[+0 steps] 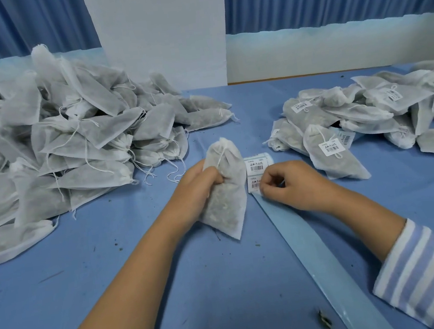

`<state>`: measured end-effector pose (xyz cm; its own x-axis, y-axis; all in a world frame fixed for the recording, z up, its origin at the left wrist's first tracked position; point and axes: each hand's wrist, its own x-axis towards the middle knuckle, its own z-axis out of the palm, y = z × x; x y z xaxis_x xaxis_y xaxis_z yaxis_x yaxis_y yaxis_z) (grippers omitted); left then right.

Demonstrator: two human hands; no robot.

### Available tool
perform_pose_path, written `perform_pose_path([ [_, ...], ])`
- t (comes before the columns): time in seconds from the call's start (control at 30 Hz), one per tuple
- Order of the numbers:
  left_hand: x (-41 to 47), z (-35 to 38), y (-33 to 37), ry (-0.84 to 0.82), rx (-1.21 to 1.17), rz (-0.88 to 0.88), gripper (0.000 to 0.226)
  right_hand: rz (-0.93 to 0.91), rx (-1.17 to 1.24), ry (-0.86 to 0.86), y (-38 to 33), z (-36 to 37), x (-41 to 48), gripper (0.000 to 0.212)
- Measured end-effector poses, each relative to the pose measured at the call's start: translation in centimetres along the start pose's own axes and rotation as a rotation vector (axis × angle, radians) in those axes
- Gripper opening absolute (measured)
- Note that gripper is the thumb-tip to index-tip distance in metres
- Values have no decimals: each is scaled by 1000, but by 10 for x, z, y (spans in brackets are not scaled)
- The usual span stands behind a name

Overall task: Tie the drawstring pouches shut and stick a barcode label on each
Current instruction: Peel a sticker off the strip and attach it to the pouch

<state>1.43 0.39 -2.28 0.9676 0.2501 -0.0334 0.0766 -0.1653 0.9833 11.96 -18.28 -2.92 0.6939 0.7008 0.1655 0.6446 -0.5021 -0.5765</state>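
My left hand [196,191] grips a white drawstring pouch [228,198] by its middle; the pouch stands tilted on the blue table, its neck gathered at the top with the string hanging down. Right beside it lies a strip of barcode labels [256,169] on light blue backing. My right hand [291,185] pinches the edge of the nearest label [254,185] on that strip with its fingertips curled.
A big heap of unlabelled pouches [67,143] fills the left side. A pile of labelled pouches [367,117] lies at the right. The bare backing strip [324,260] trails toward the front right edge. Bits of dried herb [324,320] dot the blue table [139,254].
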Motion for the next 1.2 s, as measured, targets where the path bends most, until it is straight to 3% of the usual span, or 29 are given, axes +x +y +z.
perform_pose_path([
  [0.03, 1, 0, -2, -37, 25, 20, 58, 6, 8, 0, 0, 0, 1, 11],
  [0.13, -2, 4, -7, -134, 172, 100, 13, 21, 37, 0, 2, -1, 2, 13],
  [0.17, -4, 6, -7, -161, 216, 118, 11, 24, 45, -2, 2, -2, 2, 15],
  [0.4, -2, 8, -9, -198, 311, 106, 11, 78, 98, 9, 1, -3, 2, 14],
  [0.6, 6, 5, -12, -71, 113, -47, 23, 100, 105, -1, -3, -7, 0, 14],
  [0.77, 4, 7, -5, -66, 178, -137, 10, 121, 113, -1, -3, -9, 0, 11],
  [0.97, 4, 10, 1, -75, 235, -189, 14, 132, 141, 16, -3, -11, 1, 12],
  [1.2, 2, 7, 2, -52, 113, -201, 17, 149, 365, 204, -7, -16, 1, 14],
])
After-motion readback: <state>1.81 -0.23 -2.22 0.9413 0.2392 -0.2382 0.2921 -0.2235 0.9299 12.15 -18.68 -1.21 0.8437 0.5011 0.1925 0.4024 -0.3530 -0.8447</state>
